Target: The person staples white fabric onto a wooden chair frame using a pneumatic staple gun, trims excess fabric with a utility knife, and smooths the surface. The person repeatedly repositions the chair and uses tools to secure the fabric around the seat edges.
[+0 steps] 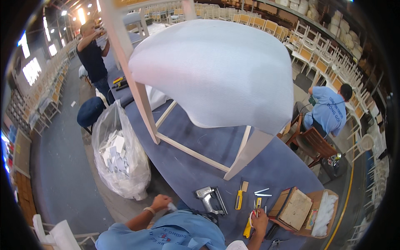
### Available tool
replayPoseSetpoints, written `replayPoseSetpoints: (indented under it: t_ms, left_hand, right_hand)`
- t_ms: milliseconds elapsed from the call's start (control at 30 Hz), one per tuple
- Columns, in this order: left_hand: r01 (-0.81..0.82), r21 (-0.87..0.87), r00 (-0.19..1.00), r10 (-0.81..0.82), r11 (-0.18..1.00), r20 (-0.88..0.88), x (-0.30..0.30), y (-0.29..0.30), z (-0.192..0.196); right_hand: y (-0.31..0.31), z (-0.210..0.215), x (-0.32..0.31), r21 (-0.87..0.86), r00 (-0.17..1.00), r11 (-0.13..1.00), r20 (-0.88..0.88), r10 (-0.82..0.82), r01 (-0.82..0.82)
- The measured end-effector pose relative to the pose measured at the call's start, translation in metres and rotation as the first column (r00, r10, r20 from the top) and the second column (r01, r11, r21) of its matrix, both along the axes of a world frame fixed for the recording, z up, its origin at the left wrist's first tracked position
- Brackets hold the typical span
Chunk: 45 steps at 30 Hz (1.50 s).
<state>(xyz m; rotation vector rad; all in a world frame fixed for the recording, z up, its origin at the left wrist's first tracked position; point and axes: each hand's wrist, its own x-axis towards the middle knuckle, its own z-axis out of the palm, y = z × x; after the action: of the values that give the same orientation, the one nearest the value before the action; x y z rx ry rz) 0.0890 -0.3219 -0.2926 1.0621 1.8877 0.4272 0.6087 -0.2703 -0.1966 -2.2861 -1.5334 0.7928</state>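
A chair with a pale fabric-covered seat (pixel 221 71) and light wooden legs (pixel 250 156) stands on the table before me. My left hand (pixel 160 203) is near my body at the table's near edge, its fingers closed on a small pale scrap (pixel 172 206) whose kind is unclear. Lower right, my right hand (pixel 260 221) is closed among the tools, by a yellow-handled tool (pixel 247 228) and a small red-and-white item. What its fingers grip is too small to make out. Between my hands lie a silver staple gun (pixel 210 200) and a yellow-handled screwdriver (pixel 238 200).
Blue-grey covering tops the table (pixel 187 171). Right of the tools sit a worn box (pixel 295 209) and a carton holding white stuffing (pixel 325 216); pliers (pixel 277 243) lie nearer. A clear bag of scraps (pixel 121 154) stands left. One co-worker (pixel 93 58) stands far left; another (pixel 329 106) sits right.
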Motion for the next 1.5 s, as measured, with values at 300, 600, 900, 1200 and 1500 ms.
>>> replayPoseSetpoints:
  t_ms: [300,600,900,1200,1500]
  left_hand:
    - [-0.578,0.031,0.814,0.579,0.816,-0.052,-0.126,-0.038,-0.062]
    - [-0.586,0.207,0.699,0.618,0.784,-0.361,-0.347,0.033,-0.041]
    - [-0.598,0.599,0.794,0.495,0.533,0.352,-0.384,0.192,0.091]
    - [0.103,0.977,0.971,-0.193,-0.186,-0.139,-0.212,0.344,0.484]
    - [-0.056,0.998,0.954,-0.297,-0.005,0.052,-0.182,0.362,0.514]
  right_hand:
    - [0.081,0.120,-0.040,0.337,0.919,0.940,-0.384,0.088,0.051]
    - [0.179,0.241,-0.115,0.791,0.711,0.590,-0.509,0.486,0.163]
    - [0.220,0.227,-0.191,0.832,0.857,0.207,-0.508,-0.090,0.515]
    - [0.197,0.199,-0.182,0.886,0.910,0.221,-0.413,-0.029,0.408]
    - [0.210,0.262,-0.242,0.866,0.879,0.196,-0.476,0.037,0.460]
